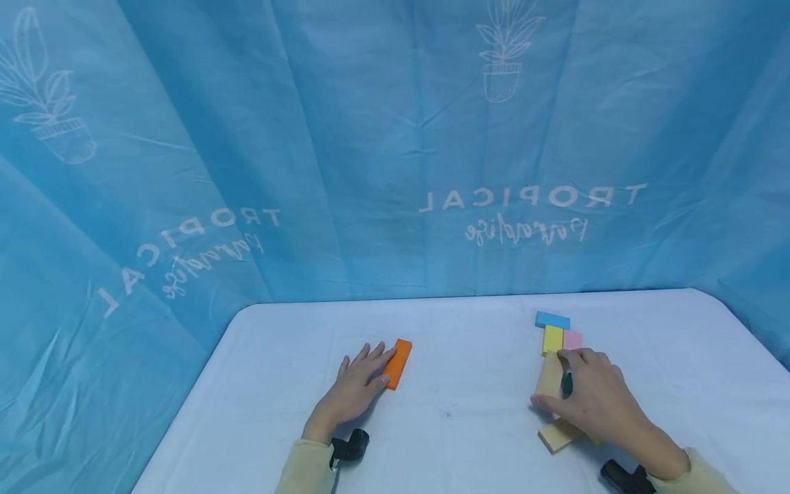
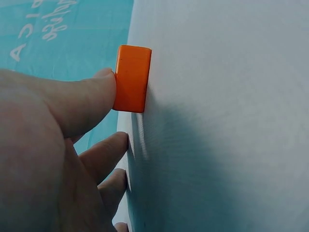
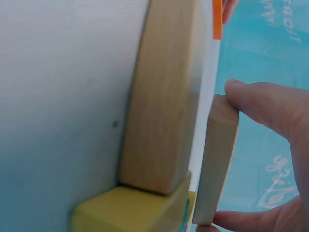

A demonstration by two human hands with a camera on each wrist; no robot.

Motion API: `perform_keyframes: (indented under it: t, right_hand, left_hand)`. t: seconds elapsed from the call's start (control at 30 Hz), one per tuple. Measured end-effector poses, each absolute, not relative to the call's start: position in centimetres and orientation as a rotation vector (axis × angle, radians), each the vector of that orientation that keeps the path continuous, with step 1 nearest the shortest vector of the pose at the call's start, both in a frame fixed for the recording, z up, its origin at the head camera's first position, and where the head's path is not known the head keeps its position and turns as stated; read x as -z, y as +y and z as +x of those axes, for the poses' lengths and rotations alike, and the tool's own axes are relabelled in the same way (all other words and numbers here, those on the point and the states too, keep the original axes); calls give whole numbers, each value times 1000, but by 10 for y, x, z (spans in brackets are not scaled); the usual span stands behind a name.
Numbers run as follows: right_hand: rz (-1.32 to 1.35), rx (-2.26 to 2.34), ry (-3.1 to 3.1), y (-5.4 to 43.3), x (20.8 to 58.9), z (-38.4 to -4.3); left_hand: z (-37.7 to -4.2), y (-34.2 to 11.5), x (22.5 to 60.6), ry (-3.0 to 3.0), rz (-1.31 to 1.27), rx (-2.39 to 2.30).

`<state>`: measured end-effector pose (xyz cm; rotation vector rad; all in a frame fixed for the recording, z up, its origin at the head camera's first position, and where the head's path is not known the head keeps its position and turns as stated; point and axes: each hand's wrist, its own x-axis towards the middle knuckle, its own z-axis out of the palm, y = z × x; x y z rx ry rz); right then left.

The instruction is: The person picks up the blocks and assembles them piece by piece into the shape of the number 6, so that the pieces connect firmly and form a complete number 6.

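On the left of the table, an orange block (image 1: 400, 363) lies flat beside my left hand (image 1: 352, 392). That hand's fingers are spread, with the index finger and thumb touching the block's left side. In the left wrist view the thumb meets the orange block (image 2: 133, 79) and the other fingertips rest near the tabletop. My right hand (image 1: 595, 394) pinches a plain wooden block (image 1: 549, 376) lengthwise, thumb at one end and fingers at the other. The right wrist view shows this wooden block (image 3: 216, 159) standing on its narrow side between thumb and fingers.
Beyond the right hand lie a yellow block (image 1: 553, 339), a pink block (image 1: 572, 339) and a blue block (image 1: 553, 320). Another wooden block (image 1: 558, 436) sits nearer, against a yellow block (image 3: 120, 208) partly hidden by the hand. A blue curtain (image 1: 370, 171) hangs behind the white table (image 1: 463, 439).
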<state>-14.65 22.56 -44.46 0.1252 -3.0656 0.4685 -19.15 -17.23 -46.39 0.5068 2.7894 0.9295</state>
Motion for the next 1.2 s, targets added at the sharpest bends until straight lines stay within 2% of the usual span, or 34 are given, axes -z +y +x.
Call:
perform_keyframes:
  t: [0.53,1.2]
  right_hand:
    - [148,-557,-2928,205,434,-153]
    - [223,-685,-2809,186,429,-176]
  left_hand:
    - [-189,-172,464,2798,495,-903]
    - [-190,-172,464,2803,493,-898]
